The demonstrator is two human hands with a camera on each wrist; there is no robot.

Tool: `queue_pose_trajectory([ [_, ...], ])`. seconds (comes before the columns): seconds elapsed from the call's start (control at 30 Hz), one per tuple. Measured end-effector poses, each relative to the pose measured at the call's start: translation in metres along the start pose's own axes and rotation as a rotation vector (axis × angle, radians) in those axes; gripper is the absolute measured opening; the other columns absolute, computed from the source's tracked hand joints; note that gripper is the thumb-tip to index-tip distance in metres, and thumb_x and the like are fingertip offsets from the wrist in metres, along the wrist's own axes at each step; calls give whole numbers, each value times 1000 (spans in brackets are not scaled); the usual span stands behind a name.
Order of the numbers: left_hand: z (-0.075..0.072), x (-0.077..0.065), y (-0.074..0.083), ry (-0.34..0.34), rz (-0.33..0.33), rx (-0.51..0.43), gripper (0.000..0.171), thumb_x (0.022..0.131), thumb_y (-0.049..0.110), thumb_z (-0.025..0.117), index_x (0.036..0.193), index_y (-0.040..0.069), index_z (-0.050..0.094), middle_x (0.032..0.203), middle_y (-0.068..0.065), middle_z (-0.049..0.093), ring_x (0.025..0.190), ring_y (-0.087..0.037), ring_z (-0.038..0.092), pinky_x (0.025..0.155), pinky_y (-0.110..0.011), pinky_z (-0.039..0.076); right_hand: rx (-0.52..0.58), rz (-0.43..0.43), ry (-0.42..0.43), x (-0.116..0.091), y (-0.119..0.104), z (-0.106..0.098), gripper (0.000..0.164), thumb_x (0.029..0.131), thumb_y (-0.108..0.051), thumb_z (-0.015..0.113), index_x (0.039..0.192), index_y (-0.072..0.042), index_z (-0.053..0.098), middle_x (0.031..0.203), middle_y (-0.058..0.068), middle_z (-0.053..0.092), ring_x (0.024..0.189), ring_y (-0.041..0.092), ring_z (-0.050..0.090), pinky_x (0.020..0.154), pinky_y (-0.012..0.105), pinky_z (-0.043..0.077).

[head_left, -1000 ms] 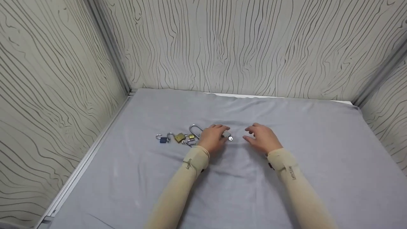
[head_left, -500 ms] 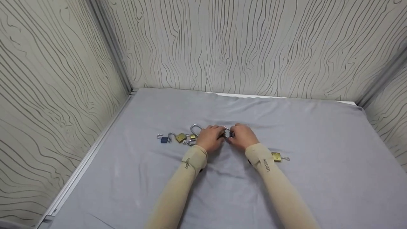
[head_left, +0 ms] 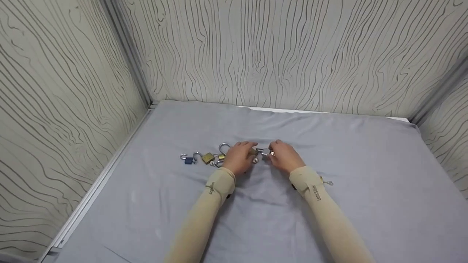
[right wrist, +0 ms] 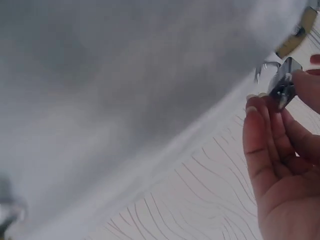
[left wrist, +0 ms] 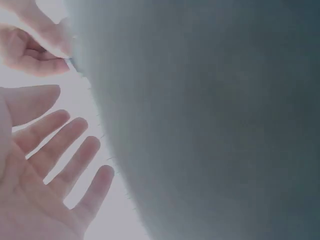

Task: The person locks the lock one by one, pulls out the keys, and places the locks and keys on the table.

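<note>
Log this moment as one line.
right hand: pinches silver padlock | left hand: fingers spread, holds nothing | blue padlock: on grey cloth, left of brass padlock

A shiny silver padlock point(right wrist: 285, 80), pinched between thumb and fingers of the right hand point(head_left: 286, 156), points its hooked, free-ended shackle leftward, while a brass-coloured padlock point(right wrist: 296, 38) lies just beyond that shackle, partly covered by the left hand point(head_left: 238, 157).
</note>
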State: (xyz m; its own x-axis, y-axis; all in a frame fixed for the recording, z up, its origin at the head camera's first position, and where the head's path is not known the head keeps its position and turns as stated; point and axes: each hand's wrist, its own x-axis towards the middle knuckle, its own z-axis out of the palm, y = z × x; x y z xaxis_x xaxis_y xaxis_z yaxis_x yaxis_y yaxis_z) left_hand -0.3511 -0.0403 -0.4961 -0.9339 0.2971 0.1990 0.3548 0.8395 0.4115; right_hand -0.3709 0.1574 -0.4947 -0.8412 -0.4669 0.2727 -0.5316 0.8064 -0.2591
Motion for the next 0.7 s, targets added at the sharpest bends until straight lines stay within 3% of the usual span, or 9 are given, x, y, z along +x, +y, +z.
queue_pose_trajectory([
  [0.27, -9, -9, -5, 15, 19, -170, 41, 100, 17, 70, 140, 13, 62, 135, -6, 68, 124, -25, 64, 108, -41, 50, 61, -92, 42, -20, -6, -24, 21, 95, -11, 75, 108, 4, 65, 93, 13, 63, 80, 27, 62, 73, 46, 55],
  [0.47, -11, -12, -4, -21, 34, -327, 25, 103, 22, 67, 125, 12, 72, 119, -2, 75, 97, -16, 70, 84, -31, 58, 121, -144, 73, -33, -14, -35, 22, 97, -12, 74, 111, 1, 64, 95, 9, 62, 81, 20, 61, 72, 40, 55],
  [0.57, -10, -14, -4, -16, 34, -407, 21, 104, 25, 66, 114, 11, 76, 105, -4, 78, 85, -11, 68, 69, -26, 56, 142, -165, 86, -38, -16, -39, 20, 98, -12, 73, 112, -1, 64, 97, 8, 61, 82, 19, 62, 73, 39, 55],
  [0.7, -9, -15, -2, 14, 43, -533, 21, 104, 26, 65, 103, 9, 77, 90, -4, 76, 75, -7, 64, 60, -22, 52, 184, -158, 79, -44, -17, -44, 19, 98, -14, 72, 113, -4, 64, 100, 10, 63, 88, 21, 66, 77, 41, 58],
])
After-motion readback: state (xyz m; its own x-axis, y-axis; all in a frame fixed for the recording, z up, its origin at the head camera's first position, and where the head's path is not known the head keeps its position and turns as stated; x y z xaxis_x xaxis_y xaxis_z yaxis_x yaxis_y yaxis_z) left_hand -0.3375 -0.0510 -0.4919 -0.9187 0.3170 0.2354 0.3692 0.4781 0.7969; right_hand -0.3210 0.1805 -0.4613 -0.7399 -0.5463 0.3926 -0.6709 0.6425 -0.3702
